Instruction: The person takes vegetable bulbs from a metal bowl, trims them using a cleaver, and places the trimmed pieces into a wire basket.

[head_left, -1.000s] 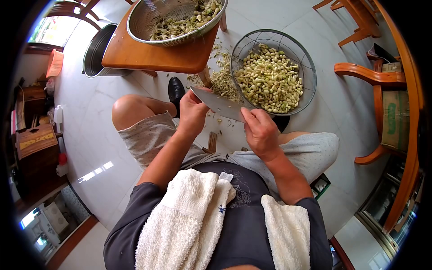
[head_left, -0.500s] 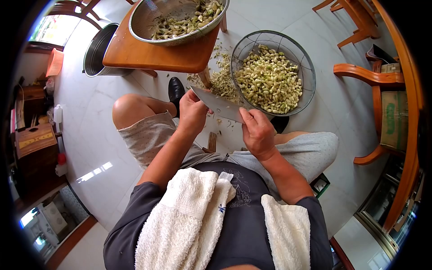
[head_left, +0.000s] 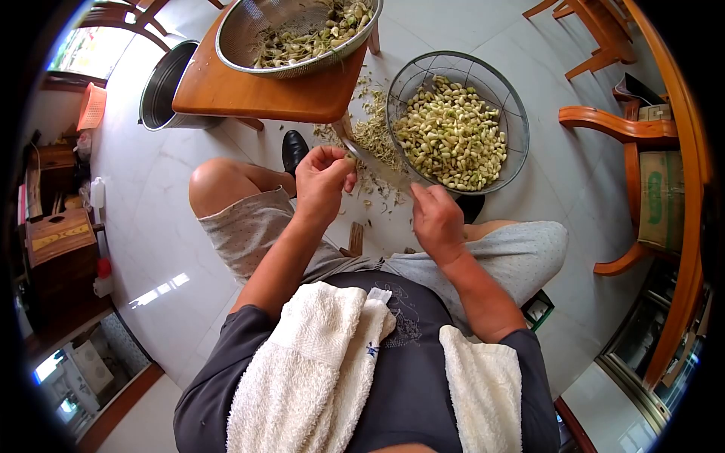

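The person's left hand (head_left: 321, 183) is closing thumb against fingers, pinching a small greenish piece (head_left: 350, 157) at the far left end of a knife (head_left: 381, 167). The right hand (head_left: 439, 220) is gripping the knife's near right end, its fingers curling closed — the blade is slanting between the two hands, above the floor (head_left: 166, 219). Whether the piece is touching the blade, I cannot tell.

Just beyond the right hand, a round wire basket (head_left: 519, 143) is standing on the floor, holding a heap of pale, clove-like pieces (head_left: 453, 132). Dry trimmings (head_left: 377, 134) are lying scattered to the left of the basket, beyond the blade. On the far left, a metal colander (head_left: 240, 41) is resting on a wooden seat (head_left: 257, 97) and holding stemmed bulbs (head_left: 313, 38); a metal bucket (head_left: 157, 98) is standing left of the seat. A white towel (head_left: 294, 362) is hanging down the person's front — near, left and right.
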